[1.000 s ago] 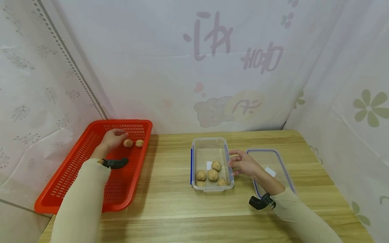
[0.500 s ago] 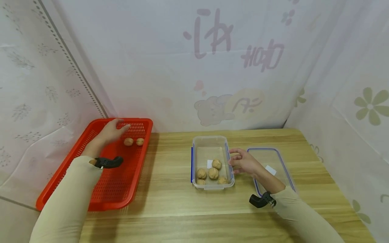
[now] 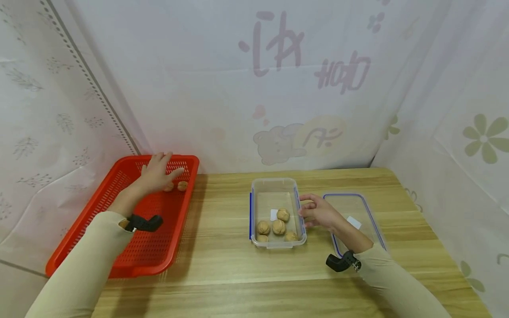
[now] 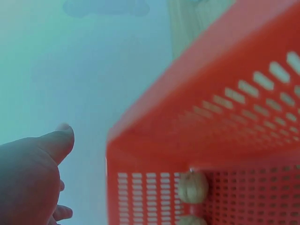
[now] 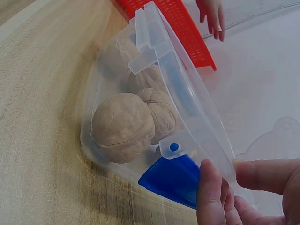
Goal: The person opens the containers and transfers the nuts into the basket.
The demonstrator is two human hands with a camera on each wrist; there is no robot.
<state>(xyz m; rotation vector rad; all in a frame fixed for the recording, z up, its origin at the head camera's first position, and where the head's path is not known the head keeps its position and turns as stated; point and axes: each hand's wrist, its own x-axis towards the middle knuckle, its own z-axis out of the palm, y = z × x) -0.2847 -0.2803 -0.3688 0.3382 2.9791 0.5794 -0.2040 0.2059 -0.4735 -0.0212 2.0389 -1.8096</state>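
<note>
In the head view, my left hand (image 3: 156, 176) is over the back of the red basket (image 3: 169, 251), fingers spread and nothing in them. Two walnuts (image 3: 182, 186) lie in the basket's back right corner, one partly covered by that hand. The left wrist view also shows a walnut (image 4: 192, 187) against the perforated wall, apart from the thumb. My right hand (image 3: 321, 213) pinches the right wall of a clear plastic food box (image 3: 274, 189), with a blue latch (image 5: 172, 180) beside the fingers. Several walnuts (image 3: 279, 227) sit in the near half of the box.
A clear lid (image 3: 342, 204) with a blue seal lies on the wooden table (image 3: 222, 265), right of the box and partly under my right forearm. A white patterned curtain (image 3: 207, 88) hangs behind the table and along both sides.
My left hand drew back left and up from beside the walnuts, then moved right over them with its fingers spreading. The right hand and the box stayed in place.
</note>
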